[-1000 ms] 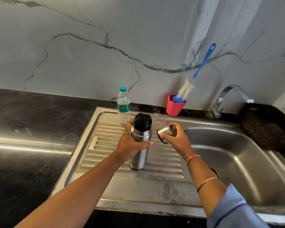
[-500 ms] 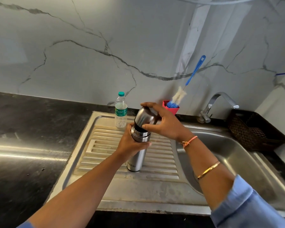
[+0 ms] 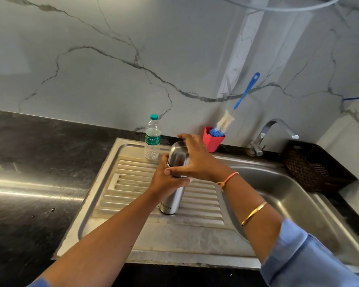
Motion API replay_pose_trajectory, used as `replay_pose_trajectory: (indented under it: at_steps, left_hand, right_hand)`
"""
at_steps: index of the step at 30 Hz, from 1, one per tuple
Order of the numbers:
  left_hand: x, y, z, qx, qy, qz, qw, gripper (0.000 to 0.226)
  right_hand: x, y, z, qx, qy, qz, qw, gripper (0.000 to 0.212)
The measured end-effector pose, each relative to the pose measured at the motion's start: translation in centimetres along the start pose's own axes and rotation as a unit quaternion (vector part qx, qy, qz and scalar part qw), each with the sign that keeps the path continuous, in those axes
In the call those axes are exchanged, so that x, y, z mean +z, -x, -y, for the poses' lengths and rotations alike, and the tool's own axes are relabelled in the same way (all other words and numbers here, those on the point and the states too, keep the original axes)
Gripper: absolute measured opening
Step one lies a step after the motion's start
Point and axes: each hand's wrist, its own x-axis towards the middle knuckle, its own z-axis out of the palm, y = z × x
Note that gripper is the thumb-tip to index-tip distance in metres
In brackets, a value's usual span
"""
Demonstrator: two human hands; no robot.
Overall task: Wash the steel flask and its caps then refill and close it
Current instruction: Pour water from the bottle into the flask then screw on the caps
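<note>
Steel flask (image 3: 172,201) stands upright on the sink's ribbed drainboard (image 3: 133,183), mid-frame, logo side toward the camera. Steel outer cap (image 3: 177,157) sits over its neck; can't tell if it's fully seated. Left hand (image 3: 167,181) comes in from 7 o'clock & wraps the flask's upper body, grip clamped round it. Right hand (image 3: 197,160) comes in from 4 o'clock, grip clamped on the cap w/ fingers spread over the dome & thumb low by the cap's rim, lying over the left hand. Right wrist has an orange thread band (image 3: 228,179), a gold bangle (image 3: 254,213) further up the forearm, blue sleeve (image 3: 298,255) at 5 o'clock. From the flask: clear water bottle (image 3: 152,139) w/ green cap, upright, near at 11 o'clock on the drainboard's back edge; red cup (image 3: 212,141) at 1 o'clock by the wall, holding a blue-handled bottle brush (image 3: 245,94) that leans on the marble wall (image 3: 112,79); tap (image 3: 272,131) at 2 o'clock; sink basin (image 3: 278,189) at 3 o'clock; dark woven basket (image 3: 311,166) beyond it. Black counter (image 3: 29,162) runs off at 9 o'clock.
</note>
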Motion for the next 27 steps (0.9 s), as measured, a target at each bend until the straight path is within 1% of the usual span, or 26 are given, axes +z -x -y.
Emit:
replay_pose_trajectory:
  at_steps: [1,2,3,4,6,8,9,10,11,13,14,15,16,18,20,21,22,23,25,26,27]
  left_hand:
    - [0.0,0.0,-0.1,0.003,-0.003,-0.001,1.0,0.068]
    - [0.1,0.0,-0.2,0.007,-0.012,-0.003,1.0,0.069]
    - [0.1,0.0,-0.2,0.013,-0.02,-0.006,1.0,0.07]
    - [0.1,0.0,-0.2,0.017,-0.026,-0.008,0.999,0.071]
    - [0.1,-0.1,0.0,0.015,-0.037,-0.01,0.999,0.074]
    - [0.1,-0.2,0.1,0.009,-0.045,-0.011,0.999,0.072]
    - [0.1,-0.2,0.2,0.008,-0.047,-0.009,0.999,0.072]
    - [0.1,-0.2,0.3,0.009,-0.049,-0.007,0.999,0.073]
    - [0.2,-0.2,0.2,0.008,-0.047,-0.006,0.999,0.076]
    - [0.1,-0.3,0.2,0.0,-0.039,-0.01,0.999,0.079]
    - [0.1,-0.2,0.1,-0.001,-0.039,-0.011,0.999,0.079]
    - [0.1,-0.1,0.0,0.001,-0.043,-0.012,0.999,0.078]
    - [0.2,0.0,-0.2,0.005,-0.046,-0.012,0.999,0.077]
    - [0.2,0.1,-0.3,0.008,-0.049,-0.016,0.999,0.075]
    - [0.2,0.1,-0.2,0.009,-0.043,-0.016,0.999,0.074]
    - [0.2,0.1,0.0,0.008,-0.041,-0.014,0.999,0.074]
    - [0.2,0.1,0.0,0.009,-0.04,-0.013,0.999,0.073]
    - [0.2,0.1,-0.1,0.009,-0.035,-0.012,0.999,0.072]
    - [0.2,0.1,-0.3,0.01,-0.028,-0.009,1.0,0.073]
    - [0.2,0.1,-0.4,0.01,-0.031,-0.009,0.999,0.073]
    - [0.1,0.1,-0.4,0.012,-0.038,-0.01,0.999,0.073]
  right_hand:
    - [-0.4,0.1,0.1,-0.008,-0.045,0.048,0.998,0.098]
    - [-1.0,0.1,0.1,-0.017,-0.065,0.084,0.994,0.095]
    - [-1.6,0.1,0.0,-0.03,-0.059,0.102,0.993,0.088]
    - [-2.0,0.1,-0.1,-0.036,-0.046,0.103,0.993,0.081]
    - [-2.1,0.0,0.0,-0.019,-0.021,0.064,0.998,0.071]
    - [-1.3,0.0,0.5,0.016,0.029,-0.021,0.999,0.065]
    - [-0.8,0.1,0.7,0.031,0.065,-0.062,0.995,0.067]
    - [-0.5,0.1,0.8,0.035,0.09,-0.077,0.992,0.072]
    - [-0.4,0.2,0.8,0.03,0.086,-0.057,0.994,0.079]
    - [-0.9,0.4,1.0,0.013,0.012,0.052,0.999,0.094]
    - [-1.4,0.5,1.1,0.005,-0.015,0.099,0.995,0.095]
    - [-1.9,0.4,1.1,-0.007,-0.029,0.122,0.992,0.09]
    - [-2.3,0.4,1.0,-0.016,-0.035,0.121,0.992,0.082]
    - [-2.2,0.3,0.9,-0.008,-0.029,0.072,0.997,0.07]
    - [-1.2,0.3,1.1,0.032,0.014,-0.029,0.999,0.065]
    - [-0.5,0.2,1.1,0.057,0.044,-0.074,0.995,0.068]
    - [0.0,0.2,1.1,0.07,0.061,-0.091,0.992,0.075]
    - [0.4,0.2,0.8,0.071,0.049,-0.069,0.994,0.085]
    - [-0.2,0.5,0.8,0.047,-0.054,0.037,0.997,0.104]
    - [-0.8,0.6,0.6,0.035,-0.104,0.084,0.99,0.105]
    - [-1.4,0.6,0.2,0.021,-0.139,0.107,0.984,0.1]
